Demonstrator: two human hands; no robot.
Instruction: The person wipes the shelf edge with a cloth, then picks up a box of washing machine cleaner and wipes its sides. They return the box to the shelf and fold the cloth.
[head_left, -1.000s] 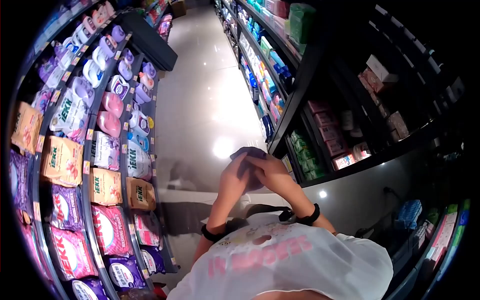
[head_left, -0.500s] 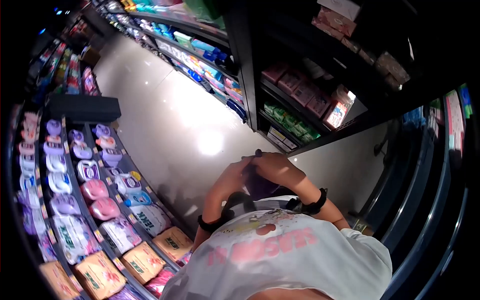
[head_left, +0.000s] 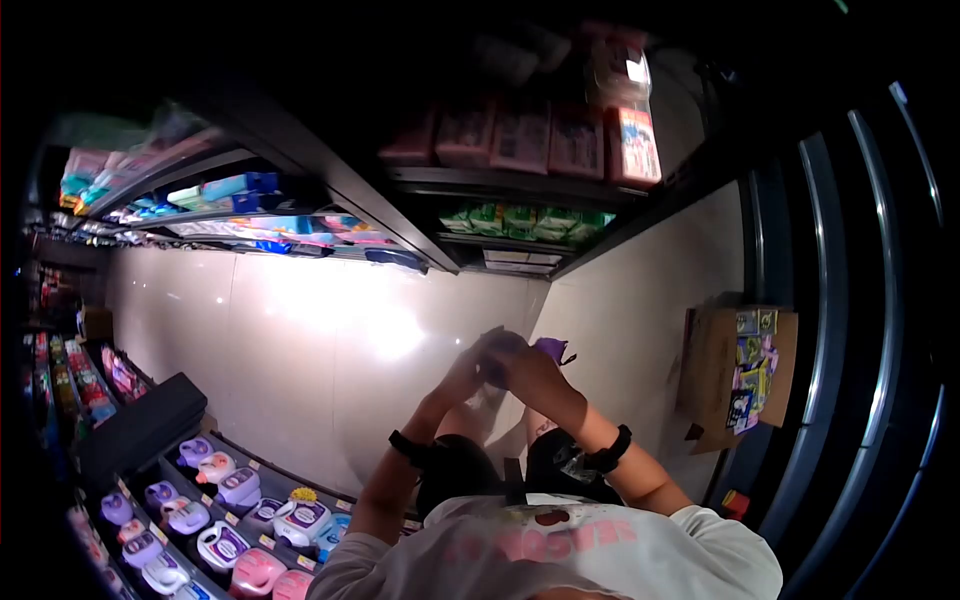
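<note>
In front of my knees, my left hand [head_left: 463,373] and my right hand [head_left: 533,372] meet with bent fingers. Both close on a soft, crumpled purple thing [head_left: 549,349], whose bright corner sticks out past my right hand. Shadow and my fingers hide most of it; whether it is a bag or a cloth I cannot tell. A black band [head_left: 608,452] circles my right forearm, and another band [head_left: 406,449] is on my left.
Shelves with pink boxes [head_left: 520,140] and green packs [head_left: 530,222] stand ahead. Detergent bottles [head_left: 222,545] line the lower left shelf. At right, an opened cardboard box [head_left: 708,368] holds colourful packets, beside dark shelving [head_left: 822,300]. Pale floor tiles [head_left: 290,310] lie between.
The view has swung to the right, bringing the cardboard box and my legs into sight. My hands stay together, now reaching farther from my shirt, and a bright purple corner shows beside them.
</note>
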